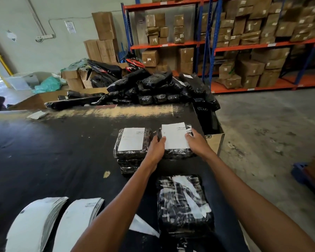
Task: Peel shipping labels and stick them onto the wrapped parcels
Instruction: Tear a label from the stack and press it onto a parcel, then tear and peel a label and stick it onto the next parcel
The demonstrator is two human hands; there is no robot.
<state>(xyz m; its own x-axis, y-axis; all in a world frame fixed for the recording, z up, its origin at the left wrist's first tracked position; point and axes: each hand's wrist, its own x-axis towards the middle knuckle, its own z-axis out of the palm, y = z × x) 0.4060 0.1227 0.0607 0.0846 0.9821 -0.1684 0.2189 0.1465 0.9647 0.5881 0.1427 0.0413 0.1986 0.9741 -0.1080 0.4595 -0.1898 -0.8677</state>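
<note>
A black wrapped parcel (178, 153) lies near the table's right edge with a white shipping label (174, 135) on its top. My left hand (156, 148) holds the parcel's left side, thumb on the label's edge. Fingers of my right hand (196, 140) rest flat on the label's right side. To the left stands a stack of wrapped parcels (131, 157), the top one bearing a label (131, 139). A nearer parcel (185, 202) has no label, only glare. Two curved label stacks (78, 222) (33, 224) lie at the near left.
The black table (62, 151) has a paper scrap (37, 114) at its far left and a backing sheet (144, 227) near me. A heap of black wrapped parcels (153, 88) lies beyond the far edge. Racks of cardboard boxes (244, 42) stand behind; concrete floor on the right.
</note>
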